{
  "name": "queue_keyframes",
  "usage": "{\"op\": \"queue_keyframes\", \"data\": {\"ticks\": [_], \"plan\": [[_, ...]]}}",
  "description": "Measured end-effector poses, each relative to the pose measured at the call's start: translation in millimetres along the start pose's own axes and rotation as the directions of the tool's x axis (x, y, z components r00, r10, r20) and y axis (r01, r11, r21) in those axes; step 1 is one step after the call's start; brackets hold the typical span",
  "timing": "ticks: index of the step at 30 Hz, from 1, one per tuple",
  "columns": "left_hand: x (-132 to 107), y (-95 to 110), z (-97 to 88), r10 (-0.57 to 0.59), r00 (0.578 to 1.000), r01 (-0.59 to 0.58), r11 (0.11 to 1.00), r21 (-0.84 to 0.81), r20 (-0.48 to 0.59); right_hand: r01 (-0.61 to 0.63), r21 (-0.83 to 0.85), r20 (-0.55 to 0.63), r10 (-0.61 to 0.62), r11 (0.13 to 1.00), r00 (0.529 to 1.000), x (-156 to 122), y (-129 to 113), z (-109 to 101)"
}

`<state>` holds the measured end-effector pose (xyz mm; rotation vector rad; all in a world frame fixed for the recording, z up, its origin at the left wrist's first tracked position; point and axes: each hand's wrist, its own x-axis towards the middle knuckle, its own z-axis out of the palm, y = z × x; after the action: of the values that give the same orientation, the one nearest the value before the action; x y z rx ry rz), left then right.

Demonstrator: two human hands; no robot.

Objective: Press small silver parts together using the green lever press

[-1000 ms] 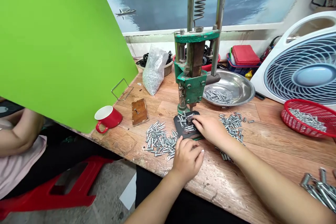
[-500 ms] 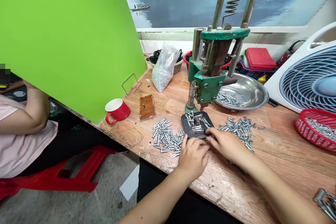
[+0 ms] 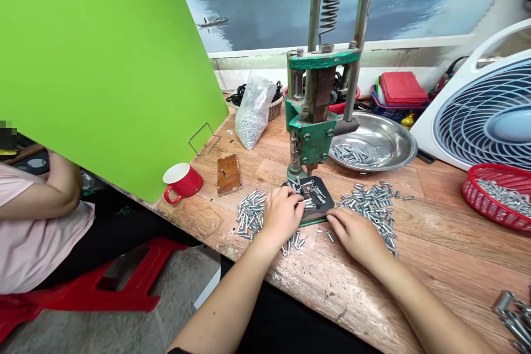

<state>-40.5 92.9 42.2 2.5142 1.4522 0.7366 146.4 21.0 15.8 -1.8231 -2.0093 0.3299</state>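
Note:
A green hand press (image 3: 312, 121) stands on the wooden bench (image 3: 435, 254), its dark base plate (image 3: 321, 207) strewn with small metal sleeves. My left hand (image 3: 282, 214) reaches onto the plate's left edge, fingers curled over the sleeves there; what it pinches is hidden. My right hand (image 3: 357, 234) rests palm down on the bench just right of the plate, fingers together, beside a single loose sleeve (image 3: 329, 237). Piles of metal sleeves lie left (image 3: 249, 213) and right (image 3: 371, 204) of the plate.
A steel bowl (image 3: 390, 138) with sleeves sits behind the press. A red basket (image 3: 498, 199) and white fan (image 3: 485, 116) are at right. A red cup (image 3: 182, 181), wooden block (image 3: 228, 173), plastic bag (image 3: 253, 113) and green board (image 3: 99, 61) stand left. Another person (image 3: 37, 221) sits at far left.
My left hand has moved forward from the bench edge onto the base plate. My right hand has drawn back off the plate to the bench on its right.

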Motion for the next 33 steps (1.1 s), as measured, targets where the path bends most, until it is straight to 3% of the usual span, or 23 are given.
{"op": "queue_keyframes", "data": {"ticks": [7, 13, 18, 22, 24, 26, 28, 31, 33], "plan": [[1, 8, 6.3, -0.048, 0.999, 0.047, 0.998, 0.047, 0.024, 0.004, 0.07, -0.047, -0.001, 0.998, 0.999, -5, 2, 7], [4, 2, 11.8, -0.105, 0.994, 0.105, 0.994, -0.014, 0.044, 0.028, 0.124, -0.05, -0.022, 0.992, 0.999, -3, 4, 10], [4, 3, 9.9, -0.123, 0.992, 0.123, 0.989, -0.077, 0.0, 0.017, 0.182, -0.101, 0.001, 0.983, 0.995, -3, 3, 6], [-11, 13, 3.9, -0.145, 0.988, 0.129, 0.966, -0.225, -0.055, -0.045, 0.399, -0.1, 0.092, 0.916, 0.991, -1, -5, 1], [-22, 19, 3.5, -0.139, 0.99, 0.123, 0.918, -0.377, -0.015, -0.075, 0.532, -0.045, 0.117, 0.843, 0.992, 2, -11, -1], [-30, 24, 3.6, -0.15, 0.987, 0.157, 0.85, -0.502, 0.055, -0.058, 0.579, -0.019, 0.084, 0.814, 0.996, 5, -19, -5], [-36, 27, 1.9, -0.151, 0.985, 0.173, 0.829, -0.532, 0.086, 0.033, 0.515, -0.043, -0.013, 0.857, 0.999, 7, -26, -10], [-37, 30, -4.6, -0.068, 0.993, 0.102, 0.89, -0.444, 0.091, 0.216, 0.345, -0.079, -0.201, 0.913, 0.976, 9, -34, -17], [-34, 29, -7.5, -0.025, 0.992, 0.075, 0.905, -0.419, 0.124, 0.241, 0.289, -0.102, -0.221, 0.926, 0.97, 12, -34, -19]]}}
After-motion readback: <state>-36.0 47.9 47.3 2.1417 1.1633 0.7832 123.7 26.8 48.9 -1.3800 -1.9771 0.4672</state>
